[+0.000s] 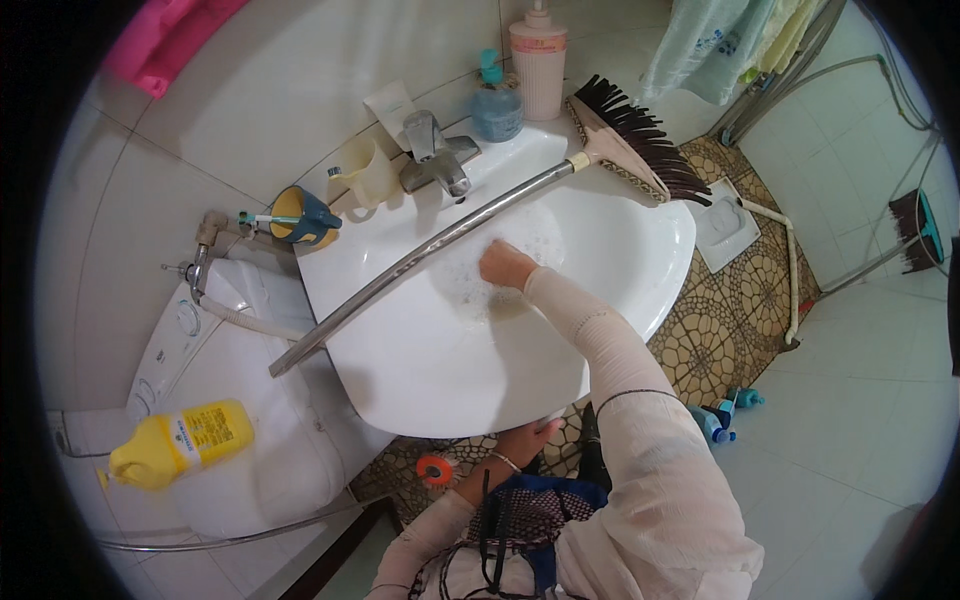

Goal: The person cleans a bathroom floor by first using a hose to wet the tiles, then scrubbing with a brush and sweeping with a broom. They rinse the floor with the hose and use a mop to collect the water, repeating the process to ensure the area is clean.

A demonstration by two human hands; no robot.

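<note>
My right hand [506,264] reaches down into the white washbasin [420,367], its fingertips sunk in soapy water [540,232]. Its fingers are curled, and whether they hold anything is hidden. Below the basin's front rim is my left hand [525,441], wearing a bracelet; a small pale thing shows by its fingers, and I cannot tell whether it is gripped. A broom [442,238] lies diagonally across the basin. Its metal handle sticks out over the left rim, and its dark-bristled head [630,146] rests at the back right corner.
Behind the bowl stand a chrome faucet [439,154], a cream cup [369,176], a blue soap pump [496,105] and a pink pump bottle [537,67]. A mug [304,214] holds a toothbrush. On the washing machine [247,465] lies a yellow bottle [184,442]. An orange brush [435,470] is on the floor.
</note>
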